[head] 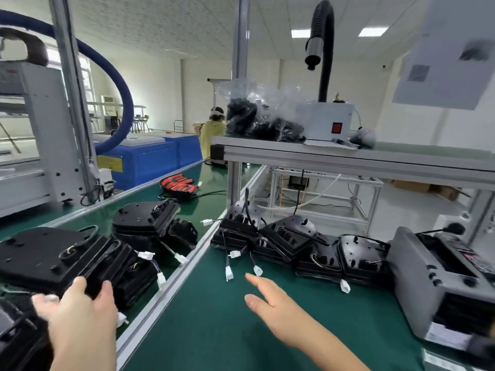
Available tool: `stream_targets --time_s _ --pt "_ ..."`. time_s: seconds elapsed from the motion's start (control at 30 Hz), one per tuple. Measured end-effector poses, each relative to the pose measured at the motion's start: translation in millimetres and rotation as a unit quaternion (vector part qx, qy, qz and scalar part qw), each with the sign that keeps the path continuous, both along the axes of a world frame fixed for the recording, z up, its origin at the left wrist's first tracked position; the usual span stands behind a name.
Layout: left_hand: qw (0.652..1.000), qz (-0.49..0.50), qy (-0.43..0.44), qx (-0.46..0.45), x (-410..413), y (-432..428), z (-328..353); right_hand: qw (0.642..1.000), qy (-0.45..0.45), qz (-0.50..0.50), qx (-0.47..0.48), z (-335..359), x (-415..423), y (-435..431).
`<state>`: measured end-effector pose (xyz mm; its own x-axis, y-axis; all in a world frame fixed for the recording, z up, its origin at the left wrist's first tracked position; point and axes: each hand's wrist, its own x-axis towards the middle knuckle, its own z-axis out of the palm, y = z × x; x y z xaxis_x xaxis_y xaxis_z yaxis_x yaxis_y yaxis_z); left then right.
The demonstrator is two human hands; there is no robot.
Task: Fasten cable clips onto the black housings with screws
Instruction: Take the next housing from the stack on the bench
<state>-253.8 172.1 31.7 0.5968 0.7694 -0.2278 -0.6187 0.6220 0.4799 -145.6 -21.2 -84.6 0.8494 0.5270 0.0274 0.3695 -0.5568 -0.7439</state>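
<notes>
A factory room with a green-matted workbench and, to its left, a green conveyor belt running away from the viewer. On the near left of the belt lies a flat black housing on top of a pile of others. The left hand grips its near edge, fingers curled over the top and thumb spread to the left. The right hand hovers over the bench mat, fingers straight and close together, thumb held apart, holding nothing. Beyond it, a row of housings lies across the bench, trailing wires with white connectors. A grey machine stands at the near right. Above, a shelf carries a clear bag of black parts and a white box with a black hose
</notes>
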Motion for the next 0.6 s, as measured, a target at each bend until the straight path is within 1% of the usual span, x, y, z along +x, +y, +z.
stream_targets --time_s 0.03,0.07,0.1,0.13,0.2,0.23,0.27,0.3,0.33,0.37,0.4,0.43,0.47,0.5,0.57,0.6 --pt "1.000 0.020 -0.005 0.009 10 -7 -8 1.000 0.003 -0.013 -0.002 -1 3 -10" --pt "0.996 0.005 -0.014 0.085 12 -14 -21 1.000 0.006 -0.026 -0.003 -2 6 -19" --pt "0.989 0.012 0.030 0.147 22 -15 -33 0.999 0.010 -0.041 -0.004 -2 9 -28" --pt "0.983 0.013 0.052 0.174 40 -10 -52 0.998 0.016 -0.056 -0.002 -3 12 -37" --pt "0.961 -0.054 0.079 0.259 78 -26 -72 0.996 0.034 -0.086 0.005 -4 18 -53" --pt "0.933 -0.109 0.087 0.331 100 -44 -77 0.994 0.041 -0.102 0.010 -4 20 -61" --pt "0.885 -0.168 0.091 0.424 119 -66 -78 0.992 0.046 -0.115 0.015 -5 21 -68" --pt "0.815 -0.227 0.098 0.524 137 -85 -81 0.991 0.048 -0.127 0.019 -7 22 -73" --pt "0.718 -0.258 0.117 0.635 160 -101 -88 0.989 0.049 -0.137 0.021 -9 22 -78" --pt "0.600 -0.263 0.141 0.742 182 -114 -96 0.988 0.048 -0.144 0.019 -11 22 -82" --pt "0.461 -0.222 0.187 0.839 201 -120 -104 0.988 0.047 -0.149 0.013 -13 20 -86" --pt "0.332 -0.148 0.221 0.905 216 -123 -108 0.987 0.045 -0.153 0.007 -15 19 -90" --pt "0.231 -0.081 0.240 0.939 227 -123 -108 0.987 0.044 -0.156 0.002 -18 17 -95" --pt "0.172 -0.046 0.251 0.952 237 -123 -108 0.987 0.043 -0.157 -0.002 -19 16 -99" --pt "0.110 -0.025 0.269 0.957 253 -120 -110 0.987 0.041 -0.157 -0.010 -21 13 -109" --pt "0.089 -0.022 0.269 0.959 260 -118 -111 0.987 0.041 -0.157 -0.015 -21 12 -113"
